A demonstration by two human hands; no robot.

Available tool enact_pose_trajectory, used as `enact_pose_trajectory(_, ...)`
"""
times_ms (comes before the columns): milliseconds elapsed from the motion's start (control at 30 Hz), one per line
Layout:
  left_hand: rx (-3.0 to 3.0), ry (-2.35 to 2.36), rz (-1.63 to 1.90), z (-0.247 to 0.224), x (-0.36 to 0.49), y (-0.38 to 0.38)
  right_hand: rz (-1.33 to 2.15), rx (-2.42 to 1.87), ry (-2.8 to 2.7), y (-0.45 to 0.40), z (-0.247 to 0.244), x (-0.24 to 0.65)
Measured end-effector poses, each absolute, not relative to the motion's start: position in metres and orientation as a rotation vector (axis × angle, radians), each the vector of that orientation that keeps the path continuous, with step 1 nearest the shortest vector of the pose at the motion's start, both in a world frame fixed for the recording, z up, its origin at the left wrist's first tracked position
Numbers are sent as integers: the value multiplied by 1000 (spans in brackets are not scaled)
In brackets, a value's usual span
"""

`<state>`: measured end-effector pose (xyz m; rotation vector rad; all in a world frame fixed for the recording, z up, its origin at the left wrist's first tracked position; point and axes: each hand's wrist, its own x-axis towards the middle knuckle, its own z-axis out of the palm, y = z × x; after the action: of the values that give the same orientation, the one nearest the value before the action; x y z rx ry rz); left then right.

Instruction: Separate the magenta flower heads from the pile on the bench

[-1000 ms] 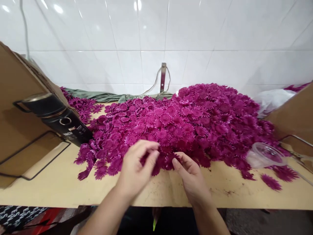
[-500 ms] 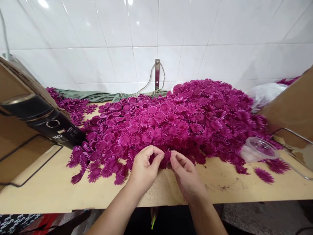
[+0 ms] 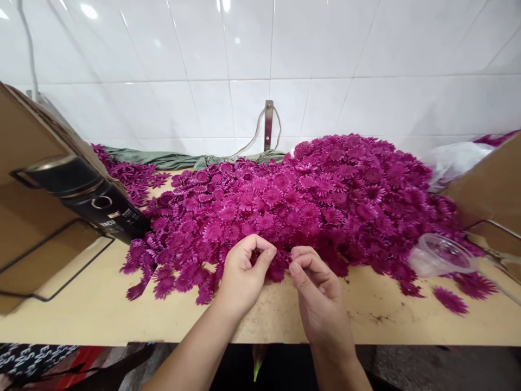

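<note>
A big heap of magenta flower heads [image 3: 268,201], looking artificial, lies across the table in front of me. My left hand [image 3: 246,271] is closed at the heap's front edge, thumb and forefinger pinched on a magenta flower piece [image 3: 285,255] that is mostly hidden by the fingers. Just to its right, my right hand [image 3: 319,288] pinches at the other side of that same small piece. The two sets of fingertips are a short gap apart. More flower heads lie directly below and behind both hands.
A black flask [image 3: 89,195] leans at the left by a cardboard box [image 3: 32,163]. At the right are a clear plastic cup [image 3: 445,254] on its side, loose flower heads [image 3: 451,300], a white plastic bag [image 3: 456,160] and another cardboard box [image 3: 488,190]. A tiled wall [image 3: 195,49] stands behind.
My right hand has drawn slightly right and down, widening the gap between the fingertips. The whole view has shifted a little, so the surroundings appear further right.
</note>
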<state>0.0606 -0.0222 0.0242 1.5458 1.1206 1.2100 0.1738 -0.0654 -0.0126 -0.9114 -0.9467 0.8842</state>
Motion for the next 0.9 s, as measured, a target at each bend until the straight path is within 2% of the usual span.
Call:
enact_pose_trajectory(367,1565,947,1021,19,56,-30,978,-1084,-1167,-65,3,177)
enact_pose_trajectory(567,1648,1090,1252,27,49,-24,731,-1007,-1429,-83,7,164)
enact_pose_trajectory(700,1332,1394,1719,34,17,7,522,-662,-1591,-95,17,157)
enact_pose_trajectory(733,1272,1404,1770,35,10,11,479,-693,-1583,-94,20,163)
enact_pose_trajectory(800,1311,1271,1653,35,6,10,460,-975,-1600,-85,24,184)
enact_pose_trajectory(900,1275,1043,1162,30,21,-10,235,-1557,-1304,-63,22,233)
